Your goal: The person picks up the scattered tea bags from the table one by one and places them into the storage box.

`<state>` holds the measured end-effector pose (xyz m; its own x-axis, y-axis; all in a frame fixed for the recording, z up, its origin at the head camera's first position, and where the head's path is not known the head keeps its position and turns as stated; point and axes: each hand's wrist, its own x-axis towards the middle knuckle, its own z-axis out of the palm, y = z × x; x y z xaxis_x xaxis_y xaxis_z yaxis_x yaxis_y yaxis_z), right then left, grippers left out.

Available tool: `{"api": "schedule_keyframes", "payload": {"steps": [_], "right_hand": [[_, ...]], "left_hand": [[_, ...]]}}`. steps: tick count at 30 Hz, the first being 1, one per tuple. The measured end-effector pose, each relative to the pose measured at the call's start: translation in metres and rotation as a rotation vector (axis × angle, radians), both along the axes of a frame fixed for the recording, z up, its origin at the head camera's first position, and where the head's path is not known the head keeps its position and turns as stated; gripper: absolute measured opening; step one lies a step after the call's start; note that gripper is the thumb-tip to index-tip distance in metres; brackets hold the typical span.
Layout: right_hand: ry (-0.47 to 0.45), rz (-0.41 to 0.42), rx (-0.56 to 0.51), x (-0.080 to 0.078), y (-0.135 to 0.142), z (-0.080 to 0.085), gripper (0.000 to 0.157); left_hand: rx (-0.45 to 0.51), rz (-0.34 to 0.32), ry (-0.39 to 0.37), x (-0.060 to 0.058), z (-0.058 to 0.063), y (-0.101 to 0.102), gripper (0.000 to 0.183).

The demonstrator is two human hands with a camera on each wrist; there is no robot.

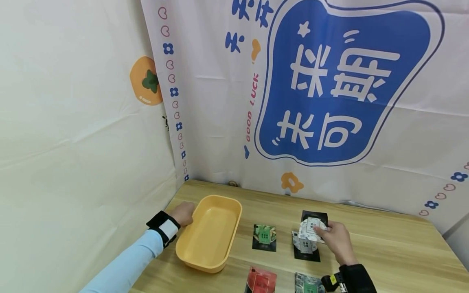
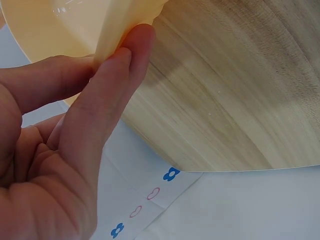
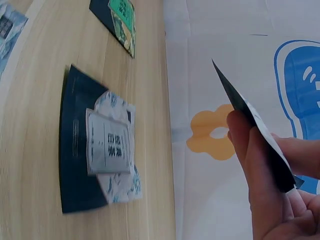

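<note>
My left hand [image 1: 182,213] grips the far-left rim of a yellow plastic tray [image 1: 210,236], with thumb and fingers on either side of its wall in the left wrist view. The tray stands on the wooden table, with nothing visible inside. My right hand [image 1: 338,241] pinches a flat black-and-white packet [image 1: 310,228], seen nearly edge-on as a thin packet [image 3: 243,104] in the right wrist view. Below that hand a similar dark packet [image 1: 307,255] with a pale label lies flat on the table, partly covered in the head view.
Between tray and right hand lies a green-labelled packet [image 1: 264,236]. Nearer the front are a red packet [image 1: 261,280] and a blue-grey packet [image 1: 308,283] with a green label, both cut off by the frame. Printed cloth [image 1: 220,122] hangs behind the wooden table [image 1: 384,244].
</note>
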<state>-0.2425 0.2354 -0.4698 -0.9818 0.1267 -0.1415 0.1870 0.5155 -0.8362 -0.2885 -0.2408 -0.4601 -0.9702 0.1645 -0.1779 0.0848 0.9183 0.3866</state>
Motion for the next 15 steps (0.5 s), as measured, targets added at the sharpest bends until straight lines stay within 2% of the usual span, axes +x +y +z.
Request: {"api": "schedule_keyframes", "payload": {"steps": [6, 9, 15], "right_hand": [[-0.046, 0.008, -0.035, 0.000, -0.008, 0.005, 0.026], [-0.043, 0.010, -0.028, -0.001, -0.011, 0.008, 0.030], [-0.070, 0.020, -0.089, -0.003, -0.017, 0.010, 0.043]], "left_hand": [[0.006, 0.007, -0.019, -0.001, -0.001, 0.001, 0.036], [0.014, 0.001, -0.013, -0.001, 0.000, 0.001, 0.037], [-0.006, -0.021, 0.018, 0.000, 0.001, 0.000, 0.041]]}}
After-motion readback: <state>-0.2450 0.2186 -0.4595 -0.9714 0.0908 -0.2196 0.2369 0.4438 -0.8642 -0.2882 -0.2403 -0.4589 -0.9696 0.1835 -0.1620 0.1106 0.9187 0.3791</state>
